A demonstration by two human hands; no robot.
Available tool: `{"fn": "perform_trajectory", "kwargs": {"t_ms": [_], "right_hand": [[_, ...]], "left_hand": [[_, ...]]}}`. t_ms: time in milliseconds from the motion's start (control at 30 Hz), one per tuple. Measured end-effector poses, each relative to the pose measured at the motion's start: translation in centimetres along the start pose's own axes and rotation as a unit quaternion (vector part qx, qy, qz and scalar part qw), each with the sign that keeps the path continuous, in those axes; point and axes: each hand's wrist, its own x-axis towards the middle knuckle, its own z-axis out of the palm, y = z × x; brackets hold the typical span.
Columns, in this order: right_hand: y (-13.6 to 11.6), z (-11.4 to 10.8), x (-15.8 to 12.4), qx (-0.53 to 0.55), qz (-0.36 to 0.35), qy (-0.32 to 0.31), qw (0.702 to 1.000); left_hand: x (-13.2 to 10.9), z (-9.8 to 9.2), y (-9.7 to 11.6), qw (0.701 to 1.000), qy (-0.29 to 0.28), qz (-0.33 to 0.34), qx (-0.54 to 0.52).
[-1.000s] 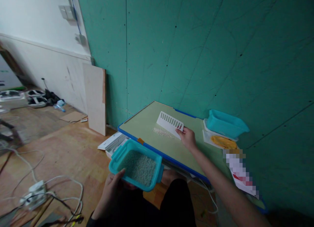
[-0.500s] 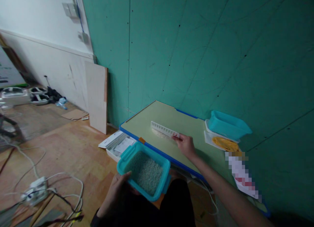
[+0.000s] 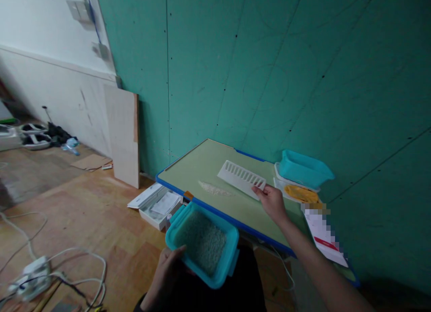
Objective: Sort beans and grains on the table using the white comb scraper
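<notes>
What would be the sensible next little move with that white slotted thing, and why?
Probably sweep the white slotted scraper, held by the right hand, toward the line of grains on the table, pushing it to the edge, where the left hand holds the teal container below.

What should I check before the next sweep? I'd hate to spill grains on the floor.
1. Right hand grips white slotted scraper at its near end: ok.
2. Left hand holds teal container, lid off: ok.
3. Container sits below the table's blue edge: ok.
4. Container directly under the grain line: cannot tell.
5. Scraper behind the grains, wall side: ok.
6. Path from grains to edge free of objects: ok.
</notes>
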Motion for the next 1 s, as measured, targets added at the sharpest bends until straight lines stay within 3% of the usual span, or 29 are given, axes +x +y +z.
{"fn": "perform_trajectory", "kwargs": {"t_ms": [133, 300, 467, 667, 1000], "right_hand": [[1.4, -3.8, -1.3, -0.023, 0.04, 0.004, 0.999], [2.0, -5.1, -2.8, 0.01, 0.079, -0.014, 0.997], [1.1, -4.3, -3.4, 0.071, 0.112, -0.054, 0.99], [0.1, -2.6, -3.3, 0.125, 0.146, -0.059, 0.98], [-1.5, 0.3, -1.7, 0.181, 0.193, -0.091, 0.96]], "left_hand": [[-0.1, 0.0, -0.1, 0.998, 0.006, -0.019, -0.061], [-0.2, 0.7, 0.3, 0.998, 0.022, -0.002, -0.056], [0.0, 2.1, 1.4, 0.998, 0.035, 0.008, -0.053], [-0.1, 3.8, 2.7, 0.999, 0.03, 0.014, -0.032], [0.8, 3.0, 2.9, 0.999, 0.043, 0.003, -0.034]]}}
